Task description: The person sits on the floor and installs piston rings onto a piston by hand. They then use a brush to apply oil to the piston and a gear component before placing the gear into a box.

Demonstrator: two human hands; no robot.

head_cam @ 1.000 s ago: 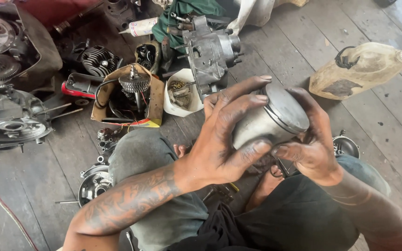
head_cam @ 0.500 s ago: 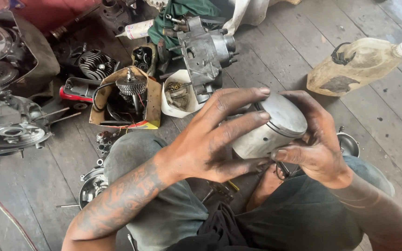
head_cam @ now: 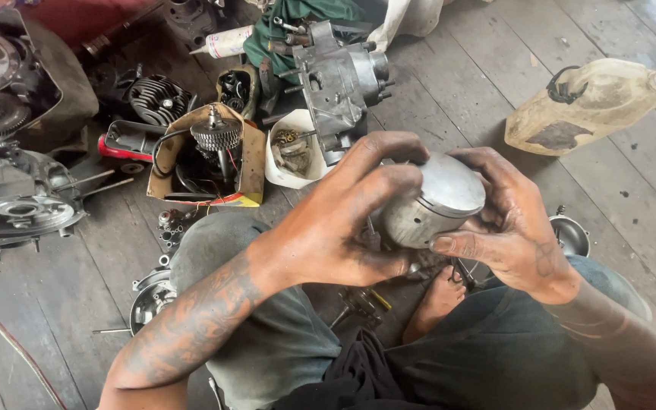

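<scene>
Piston (head_cam: 438, 199): grey metal cylinder, flat crown tilted up and to the right, held above the lap between both hands; compared with a second ago, much the same spot, turned only slightly.
Left hand (head_cam: 343, 228): greasy, wrapped over the near side of the piston; fingers (head_cam: 389, 182) curled along its wall and top edge, gripping it. Half a second ago spread wide and flat across the front, hiding most of the metal; now drawn back, crown in plain sight.
Right hand (head_cam: 510, 220): cupped round the far side and underside, thumb and fingertips pinched against the lower skirt, grasping the piston. Little change across the three moments.
Meaning of the change: looks like a wiping or turning stroke just finished, grip settled again for a look at the surface; judged only, not certain.
Below the hands: small dark tools (head_cam: 358, 304) on the floor by a bare foot (head_cam: 438, 300).
Ahead on the planks: engine case (head_cam: 339, 76), cardboard box (head_cam: 252, 163) with a gear (head_cam: 216, 133) standing in it, white tub (head_cam: 279, 171) of small parts.
Far right: yellowish plastic jug (head_cam: 586, 106), lying on its side, well apart from the hands.
Far left: round engine covers (head_cam: 17, 205).
Floor (head_cam: 495, 68): weathered grey boards.
</scene>
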